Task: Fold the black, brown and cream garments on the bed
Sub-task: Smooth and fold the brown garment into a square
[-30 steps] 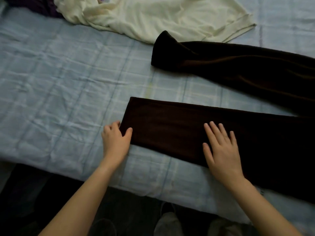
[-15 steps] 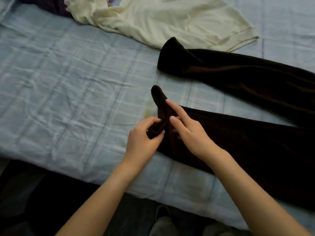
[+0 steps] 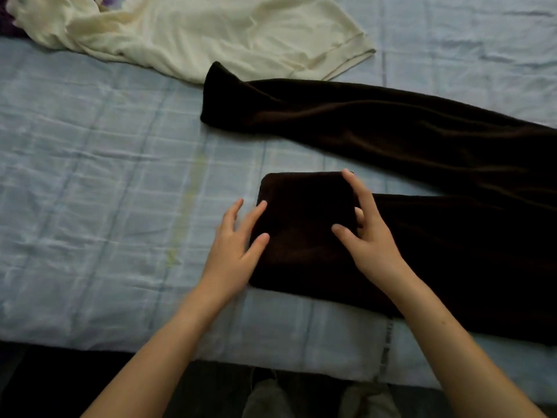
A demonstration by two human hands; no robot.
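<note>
A dark brown garment [image 3: 422, 137] with two long legs lies across the right half of the bed. The end of its near leg [image 3: 304, 224] is folded back on itself into a flat square. My left hand [image 3: 238, 251] rests with spread fingers on the fold's left edge. My right hand [image 3: 364, 233] presses on the fold's right edge, fingers apart. The far leg stretches up to the left and touches a crumpled cream garment [image 3: 196, 28] at the back.
The bed [image 3: 90, 176] has a pale blue checked sheet, with bare sheet to the left. A bit of purple cloth [image 3: 6, 22] shows at the far left. The bed's near edge [image 3: 271, 351] runs below my arms, with dark floor beneath.
Both hands took the end of the near leg, lifted it and turned it over to the right. It now lies folded flat, and my hands have opened on top of it.
</note>
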